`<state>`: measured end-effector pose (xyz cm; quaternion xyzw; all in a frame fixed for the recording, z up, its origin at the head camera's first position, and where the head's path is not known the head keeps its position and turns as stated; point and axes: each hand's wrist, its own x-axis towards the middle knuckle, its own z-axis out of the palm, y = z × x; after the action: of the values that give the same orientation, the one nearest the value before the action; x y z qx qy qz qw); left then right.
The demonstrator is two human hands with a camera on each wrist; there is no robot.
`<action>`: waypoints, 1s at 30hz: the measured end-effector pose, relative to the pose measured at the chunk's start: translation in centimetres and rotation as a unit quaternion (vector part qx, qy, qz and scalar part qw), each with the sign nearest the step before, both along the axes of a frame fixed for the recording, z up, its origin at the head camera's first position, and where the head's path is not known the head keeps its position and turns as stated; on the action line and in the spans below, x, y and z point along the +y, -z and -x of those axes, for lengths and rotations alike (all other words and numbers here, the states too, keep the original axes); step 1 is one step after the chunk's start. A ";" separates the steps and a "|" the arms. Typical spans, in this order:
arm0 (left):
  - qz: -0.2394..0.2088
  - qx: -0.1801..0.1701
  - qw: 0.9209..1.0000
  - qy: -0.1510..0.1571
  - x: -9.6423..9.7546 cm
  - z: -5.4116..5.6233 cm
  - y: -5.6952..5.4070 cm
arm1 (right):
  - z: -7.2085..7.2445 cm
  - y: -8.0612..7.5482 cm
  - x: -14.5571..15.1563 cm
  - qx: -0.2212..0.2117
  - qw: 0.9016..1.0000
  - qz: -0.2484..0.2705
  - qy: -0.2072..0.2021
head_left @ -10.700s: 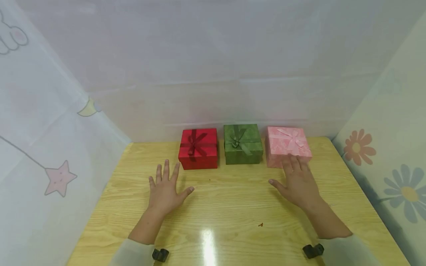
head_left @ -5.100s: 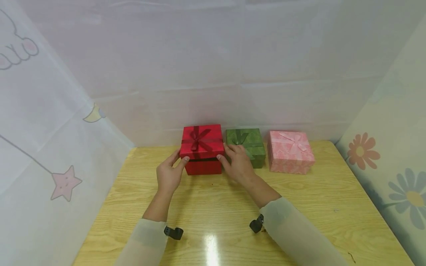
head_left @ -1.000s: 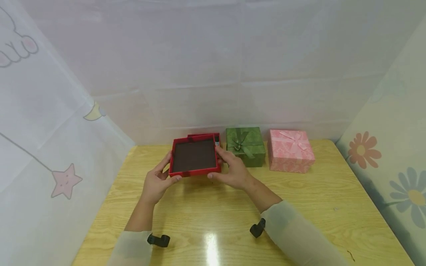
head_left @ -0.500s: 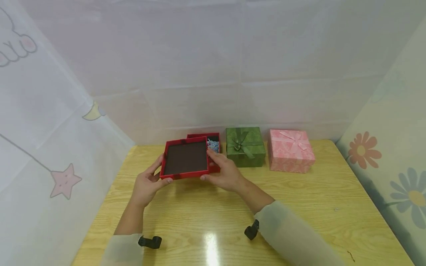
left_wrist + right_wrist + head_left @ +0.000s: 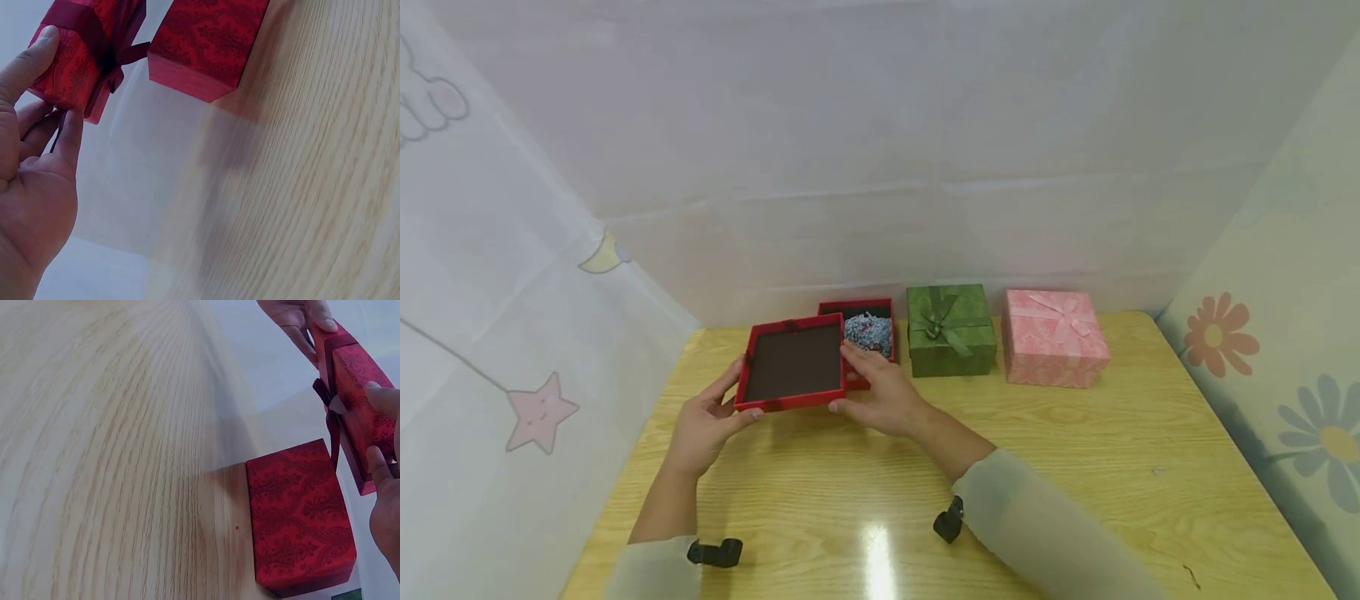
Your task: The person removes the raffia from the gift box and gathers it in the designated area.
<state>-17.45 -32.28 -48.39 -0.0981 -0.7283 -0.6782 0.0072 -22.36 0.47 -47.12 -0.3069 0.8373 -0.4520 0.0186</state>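
Between both hands, in the head view, is a red gift box lid (image 5: pixel 797 362), turned so its dark brown inside faces up. My left hand (image 5: pixel 700 429) grips its left edge and near corner, thumb on the near side. My right hand (image 5: pixel 883 396) pinches the right edge. Behind and right of the lid sits the red box base (image 5: pixel 855 306), filled with pale blue shredded paper (image 5: pixel 868 333); the lid hides part of it. In the left wrist view the dark red ribbon bow (image 5: pixel 112 65) hangs under the lid (image 5: pixel 69 69), apart from the base (image 5: pixel 200 50).
A green gift box (image 5: pixel 951 333) with a bow stands right of the red base, and a pink gift box (image 5: pixel 1056 337) stands farther right. Both have their lids on. The wooden table (image 5: pixel 1037 483) meets a pale cloth wall (image 5: pixel 820 167) behind the boxes.
The lid, earlier on the red box, was lifted off and turned over. In the last second both hands have carried it left and slightly nearer, uncovering more of the shredded paper.
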 end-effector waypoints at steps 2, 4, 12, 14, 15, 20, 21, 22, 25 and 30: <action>-0.002 0.000 1.000 -0.002 -0.4 -0.1 0.1 | 0.0 0.1 -0.5 0.002 1.000 -0.002 -0.004; -0.004 -0.001 1.000 -0.005 -0.9 -0.3 0.1 | 0.1 0.1 -0.9 0.001 1.000 0.001 -0.011; -0.002 -0.016 1.000 -0.023 -2.6 -0.6 0.1 | 0.4 0.4 -2.7 0.026 0.999 -0.033 -0.024; 0.000 -0.019 1.000 -0.021 -3.0 -0.8 0.1 | 0.4 0.5 -3.1 0.025 0.998 -0.042 -0.026; 0.001 -0.020 1.000 -0.021 -3.2 -0.8 0.1 | 0.4 0.5 -3.3 0.021 0.999 -0.042 -0.027; -0.008 -0.021 1.000 -0.018 -4.2 -1.0 0.3 | 0.4 0.7 -4.3 0.001 0.999 -0.030 -0.038; -0.010 -0.020 1.000 -0.019 -4.3 -1.0 0.4 | 0.4 0.8 -4.5 0.002 0.999 -0.029 -0.039; -0.012 -0.022 1.000 -0.018 -4.5 -1.0 0.5 | 0.4 0.9 -4.7 0.003 0.999 -0.030 -0.040; 0.003 -0.024 1.000 -0.019 -4.9 -1.0 0.8 | 0.4 1.3 -5.1 0.011 0.999 -0.037 -0.035; 0.027 -0.033 0.999 -0.027 -5.5 -1.0 1.4 | 0.3 1.8 -5.9 0.020 0.998 -0.054 -0.025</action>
<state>-16.40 -37.82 -49.76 -0.0565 -0.7485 -0.6607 -0.0010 -22.66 -5.43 -48.87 -0.3358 0.8528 -0.3989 0.0296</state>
